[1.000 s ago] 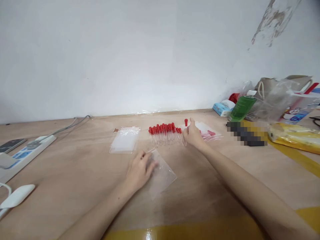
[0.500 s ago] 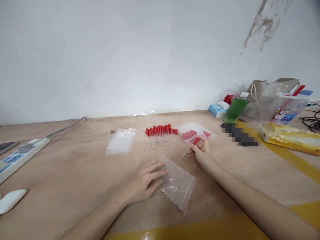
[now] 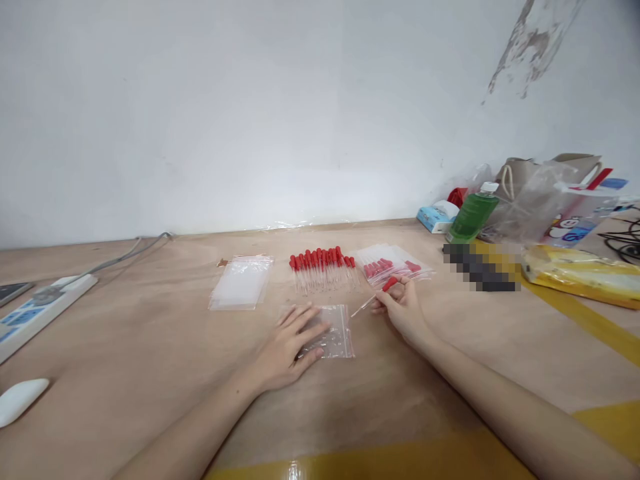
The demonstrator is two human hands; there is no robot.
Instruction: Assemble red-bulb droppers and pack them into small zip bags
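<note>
My left hand lies over a clear zip bag, fingers spread and pressing it to the table; the zip edge points right. Pinched in my right hand is a glass dropper with a red rubber bulb, its thin tip aimed left and down, close to the bag's zip end. Behind the hands lies a row of similar red-bulbed droppers. To their right a stack of zip bags shows red bulbs inside. On the left is a pile of flat zip bags.
At left are a power strip with a grey cable and a white mouse. On the right stand a green bottle, a tissue pack, a yellow packet and plastic bags. Yellow tape crosses the table's near side.
The zip bag has swung from a slanted, raised position to lying flat under my left hand, whose fingers have spread. My right hand has lowered the dropper's tip slightly leftward.
</note>
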